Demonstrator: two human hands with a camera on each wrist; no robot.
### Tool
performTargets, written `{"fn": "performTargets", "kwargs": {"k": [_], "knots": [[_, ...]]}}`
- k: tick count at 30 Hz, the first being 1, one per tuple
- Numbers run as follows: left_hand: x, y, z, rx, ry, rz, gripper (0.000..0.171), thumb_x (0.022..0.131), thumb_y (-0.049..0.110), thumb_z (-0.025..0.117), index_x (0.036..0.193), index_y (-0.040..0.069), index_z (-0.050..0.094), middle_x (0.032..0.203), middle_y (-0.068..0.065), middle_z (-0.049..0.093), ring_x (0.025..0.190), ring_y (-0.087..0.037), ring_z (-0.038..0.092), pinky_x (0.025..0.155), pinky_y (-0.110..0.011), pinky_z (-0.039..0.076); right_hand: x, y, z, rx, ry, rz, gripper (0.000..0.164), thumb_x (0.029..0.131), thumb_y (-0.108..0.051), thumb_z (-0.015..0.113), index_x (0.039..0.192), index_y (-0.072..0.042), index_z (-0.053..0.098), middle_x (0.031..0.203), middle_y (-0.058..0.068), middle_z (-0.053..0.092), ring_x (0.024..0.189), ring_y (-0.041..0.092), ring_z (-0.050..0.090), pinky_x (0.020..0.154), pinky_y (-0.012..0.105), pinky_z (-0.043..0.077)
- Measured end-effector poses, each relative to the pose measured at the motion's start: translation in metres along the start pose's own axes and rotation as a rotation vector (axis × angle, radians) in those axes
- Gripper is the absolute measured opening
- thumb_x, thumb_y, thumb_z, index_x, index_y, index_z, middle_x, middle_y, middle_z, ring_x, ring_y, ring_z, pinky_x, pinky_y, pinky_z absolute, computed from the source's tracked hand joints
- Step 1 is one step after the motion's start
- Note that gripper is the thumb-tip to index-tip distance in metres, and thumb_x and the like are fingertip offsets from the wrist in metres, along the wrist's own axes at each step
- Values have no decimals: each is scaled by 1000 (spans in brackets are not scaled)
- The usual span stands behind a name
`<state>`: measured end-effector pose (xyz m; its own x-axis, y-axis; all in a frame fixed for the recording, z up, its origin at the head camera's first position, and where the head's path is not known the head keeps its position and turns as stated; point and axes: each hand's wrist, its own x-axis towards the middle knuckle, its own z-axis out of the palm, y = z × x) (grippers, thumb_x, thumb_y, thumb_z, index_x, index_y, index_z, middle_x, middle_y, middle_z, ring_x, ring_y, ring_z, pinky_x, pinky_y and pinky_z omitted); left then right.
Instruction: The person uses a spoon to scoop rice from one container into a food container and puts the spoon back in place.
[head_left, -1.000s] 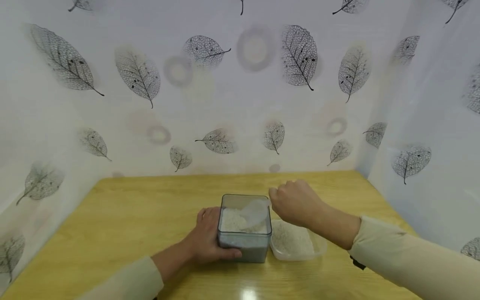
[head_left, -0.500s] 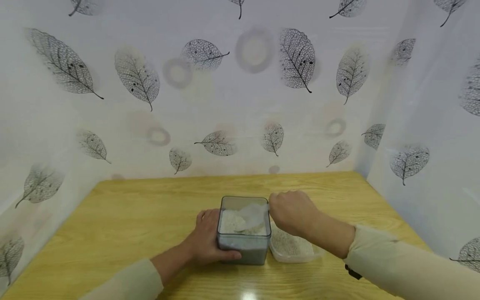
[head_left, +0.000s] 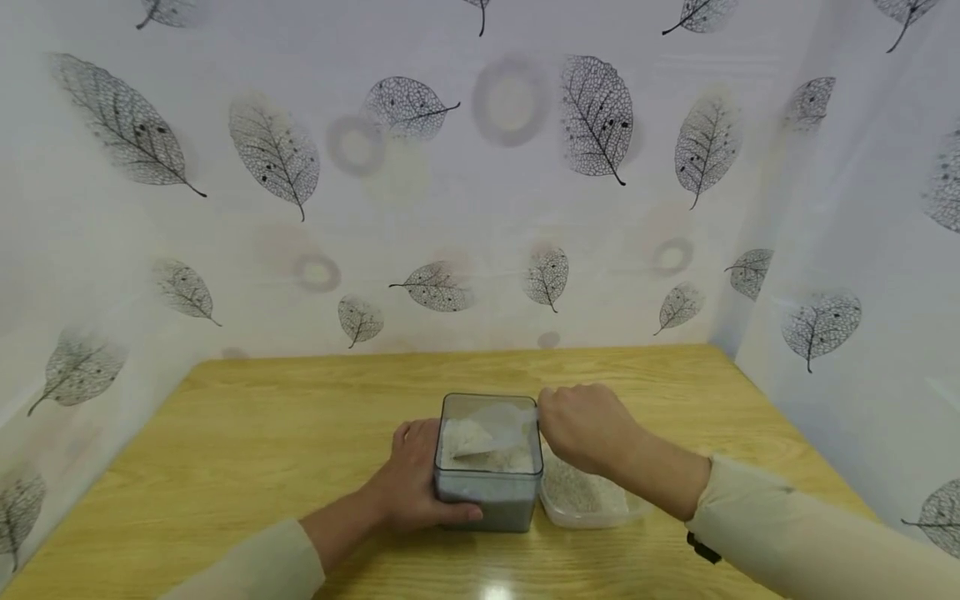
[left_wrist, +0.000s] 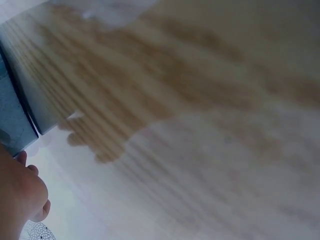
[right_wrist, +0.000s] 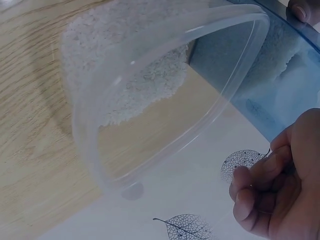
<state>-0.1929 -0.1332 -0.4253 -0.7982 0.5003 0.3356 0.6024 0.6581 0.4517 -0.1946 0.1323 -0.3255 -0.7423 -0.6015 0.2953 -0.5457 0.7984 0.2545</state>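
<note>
In the head view, my left hand grips a square grey-blue see-through container from its left side, thumb across the front. White rice lies inside, below the rim. My right hand, a fist at the container's right rim, holds a translucent scoop by its handle. The scoop's blade reaches into the container, its tip at the rice. The right wrist view shows the right fingers curled; the handle is mostly hidden there.
A clear plastic tub of white rice stands on the wooden table, close against the container's right side under my right forearm. Leaf-patterned walls enclose the table at the back and sides.
My right hand has come down slightly, and the scoop's tip has moved left across the rice. My left hand has kept its grip on the container.
</note>
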Motion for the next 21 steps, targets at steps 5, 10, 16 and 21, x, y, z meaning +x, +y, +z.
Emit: {"fn": "performTargets", "kwargs": {"k": [5,10,16,21], "knots": [[0,-1,1,-7,-17,1,104,66,77,74,140,12,39,130,-1,52,122,-22,44,108,-54,22,-3,7,2,4,-5,-17,33,91,-11,52,62,-17,38,52,-7,34,44,10,31,37,30,31],[0,1,-2,-33,-40,-22,106,66,73,77,143,13,36,133,-1,50,125,-22,42,109,-55,19,-7,14,6,20,5,-21,33,94,-14,52,63,-17,39,53,-7,33,45,10,29,38,29,29],[-1,1,-4,-24,-32,-22,105,65,74,77,140,13,38,130,1,51,122,-21,42,109,-55,19,-13,15,11,69,35,-20,32,94,-16,53,65,-17,38,54,-7,32,47,8,27,40,25,27],[-2,0,-2,-19,-26,-15,105,65,77,75,140,13,38,129,1,51,122,-20,42,109,-54,19,-15,17,14,63,71,-20,32,93,-17,54,66,-17,37,55,-8,31,48,8,24,42,24,26]]}}
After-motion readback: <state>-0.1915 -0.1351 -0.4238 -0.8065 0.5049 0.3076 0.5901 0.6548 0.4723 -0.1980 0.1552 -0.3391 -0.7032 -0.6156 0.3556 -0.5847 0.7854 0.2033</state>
